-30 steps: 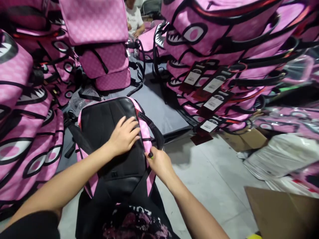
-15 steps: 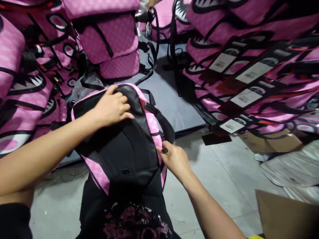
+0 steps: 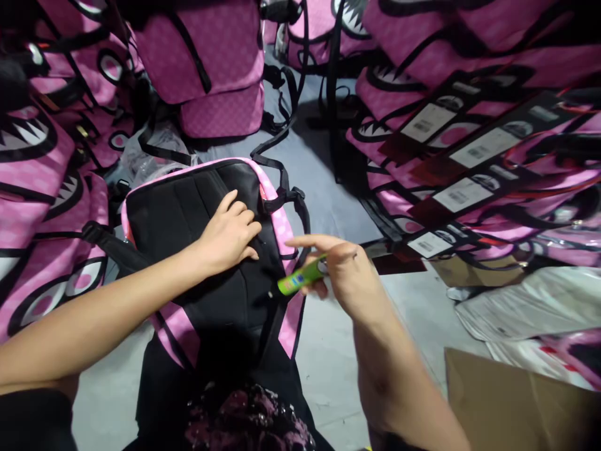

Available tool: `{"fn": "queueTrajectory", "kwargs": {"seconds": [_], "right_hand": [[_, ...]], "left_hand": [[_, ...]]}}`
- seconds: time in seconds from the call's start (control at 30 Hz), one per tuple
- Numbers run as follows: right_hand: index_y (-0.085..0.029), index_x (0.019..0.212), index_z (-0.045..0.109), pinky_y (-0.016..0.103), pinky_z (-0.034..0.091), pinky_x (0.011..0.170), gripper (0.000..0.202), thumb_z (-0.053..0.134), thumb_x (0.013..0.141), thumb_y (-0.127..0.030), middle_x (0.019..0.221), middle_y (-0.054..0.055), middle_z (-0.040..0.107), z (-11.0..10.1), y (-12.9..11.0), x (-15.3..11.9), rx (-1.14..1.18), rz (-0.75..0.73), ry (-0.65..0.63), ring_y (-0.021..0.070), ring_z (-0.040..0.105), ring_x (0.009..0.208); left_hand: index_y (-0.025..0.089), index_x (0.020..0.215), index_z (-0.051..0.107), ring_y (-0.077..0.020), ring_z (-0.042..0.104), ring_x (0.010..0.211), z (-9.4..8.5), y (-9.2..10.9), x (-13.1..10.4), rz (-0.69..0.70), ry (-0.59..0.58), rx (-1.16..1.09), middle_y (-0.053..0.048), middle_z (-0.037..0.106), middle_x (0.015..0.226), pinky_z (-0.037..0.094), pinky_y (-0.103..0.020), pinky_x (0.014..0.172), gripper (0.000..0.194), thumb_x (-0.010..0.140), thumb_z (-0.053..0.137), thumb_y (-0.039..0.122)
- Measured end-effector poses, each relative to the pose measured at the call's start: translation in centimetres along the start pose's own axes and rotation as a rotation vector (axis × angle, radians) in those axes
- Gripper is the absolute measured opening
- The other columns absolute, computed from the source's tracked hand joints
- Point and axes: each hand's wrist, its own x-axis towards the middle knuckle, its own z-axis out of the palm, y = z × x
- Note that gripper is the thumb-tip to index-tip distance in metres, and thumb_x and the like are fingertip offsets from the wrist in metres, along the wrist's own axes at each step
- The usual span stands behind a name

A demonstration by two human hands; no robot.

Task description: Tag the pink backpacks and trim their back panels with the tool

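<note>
Starting far left, can see a leaning stack of pink bags with printed teeth and eyes; next over, got a left hand laid palm-down with loosely spread fingers on a flat-backed black-and-pink checked fabric backpack; can't tell how hard it's being pressed tbh, or whether just resting. Located the backpack right in front, back panel up, lower end over a black-clothed lap, upper end beside a flat grey surface.

Now the bit that's new: moving right, no more pinching of the pink side edge by the right hand; instead turned over, with one finger stretched out to that edge (maybe touching, hard to say) and the rest curled round a slim bright-green cylinder with a small printed label; now shown much more fully, angled over the side of the backpack; probably means steadying mostly from the left now, with the cylinder exposed near the edge; further right, just a tall pile of pink bags with white-labelled black tags.
</note>
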Motion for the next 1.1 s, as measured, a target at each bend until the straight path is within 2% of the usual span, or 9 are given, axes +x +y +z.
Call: {"fn": "queueTrajectory", "kwargs": {"seconds": [0.1,0.17,0.23,0.3,0.37,0.53,0.77,0.97,1.1], "right_hand": [[-0.016,0.117,0.065,0.029,0.056,0.058,0.071,0.062,0.076,-0.075,0.08,0.007,0.075,1.0,1.4,2.2,0.132,-0.046,0.055,0.0177,0.069,0.062],[-0.019,0.106,0.066,0.03,0.057,0.065,0.051,0.079,0.072,-0.055,0.09,0.005,0.075,1.4,2.5,2.9,0.117,-0.064,0.142,0.0181,0.071,0.073],[-0.02,0.092,0.064,0.025,0.054,0.058,0.037,0.083,0.069,-0.04,0.082,0.001,0.073,1.9,3.5,2.9,0.016,-0.089,0.286,0.016,0.069,0.069],[-0.019,0.083,0.061,0.023,0.047,0.049,0.027,0.079,0.073,-0.036,0.068,-0.002,0.067,2.5,4.4,2.7,-0.12,-0.143,0.444,0.0129,0.063,0.057],[-0.019,0.08,0.06,0.023,0.044,0.046,0.02,0.072,0.079,-0.035,0.061,-0.004,0.062,3.3,5.2,2.5,-0.24,-0.201,0.539,0.0113,0.058,0.05],[-0.018,0.085,0.065,0.024,0.048,0.052,0.015,0.069,0.083,-0.032,0.066,-0.002,0.066,4.7,6.5,3.1,-0.316,-0.271,0.507,0.0113,0.06,0.053],[-0.018,0.083,0.064,0.024,0.049,0.053,0.014,0.069,0.084,-0.031,0.066,-0.003,0.065,4.9,7.1,3.6,-0.419,-0.316,0.502,0.0111,0.06,0.054],[-0.019,0.085,0.064,0.026,0.051,0.056,0.019,0.067,0.086,-0.037,0.069,-0.001,0.066,4.9,7.5,3.9,-0.49,-0.304,0.52,0.0126,0.062,0.056],[-0.018,0.082,0.064,0.026,0.049,0.054,0.018,0.066,0.086,-0.036,0.067,-0.001,0.065,4.9,7.4,4.1,-0.525,-0.33,0.5,0.0118,0.06,0.054]], "left_hand": [[0.017,0.092,0.069,-0.0303,0.056,0.114,1.2,0.4,-1.3,-0.027,0.119,-0.074,-0.008,0.069,0.102,0.033,-0.061,0.114,0.025,0.079,0.073,0.038],[0.018,0.091,0.068,-0.0294,0.052,0.122,2.2,0.8,-2.4,-0.021,0.218,-0.125,-0.007,0.069,0.108,0.029,-0.06,0.116,0.017,0.084,0.068,0.034],[0.019,0.087,0.067,-0.0275,0.052,0.125,3.1,1.1,-3.1,-0.016,0.289,-0.156,-0.005,0.07,0.108,0.027,-0.06,0.118,0.012,0.088,0.063,0.03],[0.02,0.086,0.066,-0.027,0.052,0.127,3.5,1.3,-3.4,-0.017,0.303,-0.172,-0.005,0.07,0.109,0.027,-0.061,0.118,0.01,0.089,0.061,0.027],[0.019,0.088,0.065,-0.0288,0.05,0.13,3.7,1.4,-3.4,-0.028,0.28,-0.178,-0.005,0.069,0.114,0.027,-0.063,0.117,0.009,0.088,0.063,0.028],[0.02,0.087,0.064,-0.0265,0.054,0.126,4.0,1.6,-3.1,-0.06,0.314,-0.184,-0.004,0.07,0.107,0.029,-0.062,0.117,0.006,0.089,0.061,0.025],[0.02,0.085,0.064,-0.0239,0.057,0.12,4.8,1.6,-3.2,-0.041,0.357,-0.131,-0.002,0.069,0.101,0.031,-0.06,0.117,0.015,0.093,0.055,0.029],[0.021,0.085,0.064,-0.0231,0.055,0.122,5.4,1.4,-3.2,-0.052,0.33,-0.161,-0.001,0.066,0.102,0.028,-0.06,0.118,0.018,0.095,0.052,0.03],[0.023,0.087,0.066,-0.0231,0.053,0.123,5.7,1.4,-3.1,-0.069,0.304,-0.212,-0.001,0.063,0.105,0.021,-0.058,0.122,0.017,0.094,0.051,0.029]]}}
